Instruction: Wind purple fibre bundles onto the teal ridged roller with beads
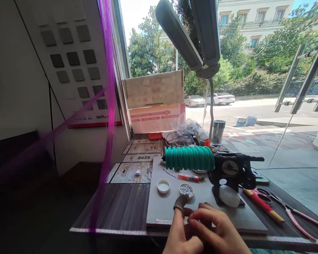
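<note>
My left hand (179, 231) and my right hand (217, 225) meet over the front edge of the grey board (172, 208). Their fingers are bent and pinched together. Anything held between the fingertips is hidden or too small to name. Dark covers sit on some of the fingertips. Just beyond my left fingertip stands a small round white dish (180, 193) filled with tiny silvery beads. To its left is a white lid or shallow cup (163, 185). Behind them a green ribbed roller (189, 158) is mounted on a black hand-crank device (229, 169).
Purple strands (110, 106) hang down at the left. Pink-handled scissors (294, 218) and a red-and-yellow handled tool (267, 206) lie at the right. A translucent oval piece (229, 196) rests by the device. A red brush (189, 177) lies behind the dish; a lamp (208, 67) rises above.
</note>
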